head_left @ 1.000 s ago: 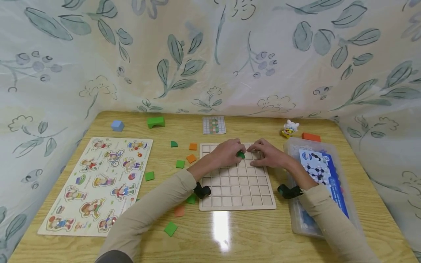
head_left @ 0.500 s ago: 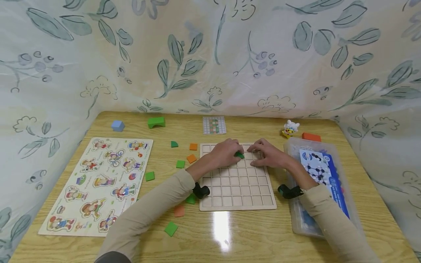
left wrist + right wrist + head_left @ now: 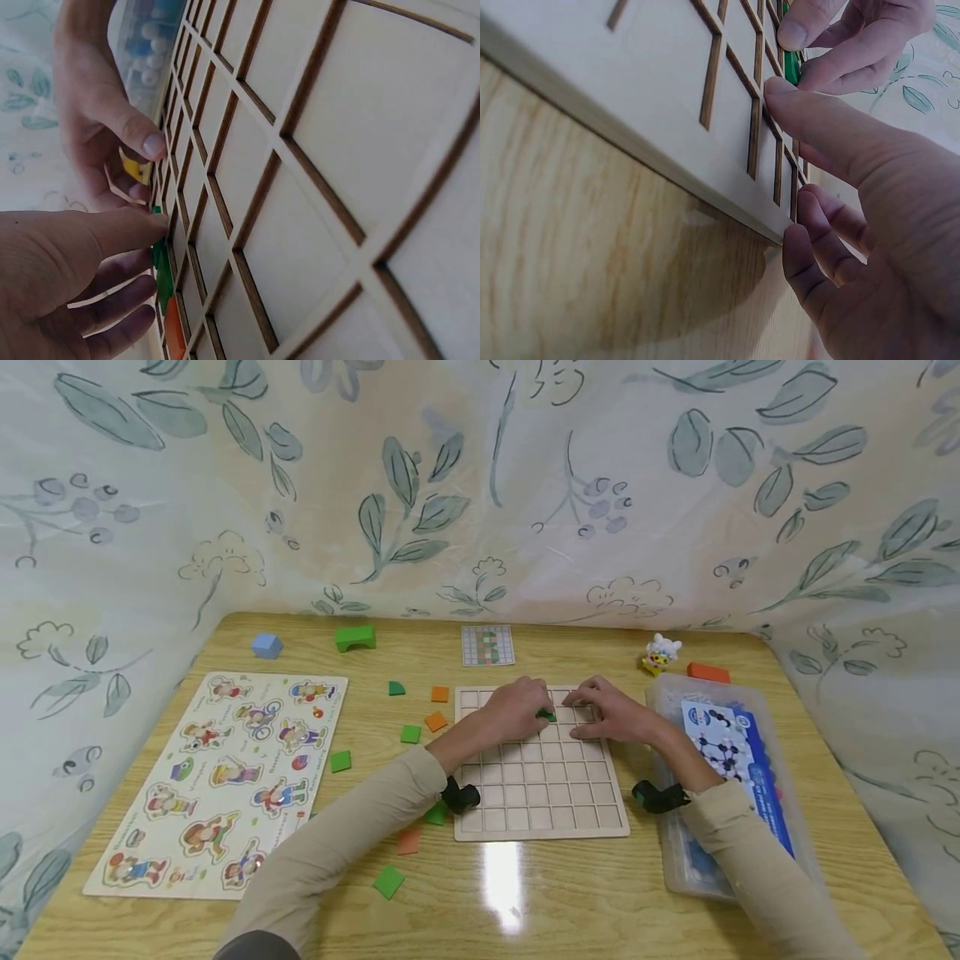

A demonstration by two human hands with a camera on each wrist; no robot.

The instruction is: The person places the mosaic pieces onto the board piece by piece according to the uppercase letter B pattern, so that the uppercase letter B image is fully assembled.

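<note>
My left hand (image 3: 517, 708) pinches a small dark green tile (image 3: 550, 716) over the far part of the wooden grid board (image 3: 540, 795). In the left wrist view, a green tile (image 3: 164, 281) and an orange tile (image 3: 175, 328) lie in line beyond the fingers; the left hand hides them in the head view. Across from it, my right hand (image 3: 617, 712) rests on the board's far right part, its thumb (image 3: 781, 87) on the grid and its other fingertips (image 3: 799, 238) at the board's edge.
Loose green (image 3: 410, 734) and orange (image 3: 436, 722) tiles lie left of the board. A patterned grid card (image 3: 487, 646) lies behind it. A picture puzzle board (image 3: 217, 785) is at left; a clear plastic box (image 3: 678, 868) and a small figurine (image 3: 661, 653) are at right.
My left fingertips have shifted slightly left with the dark green tile, which sits lower over the grid and shows less of itself. My right hand stays in place.
</note>
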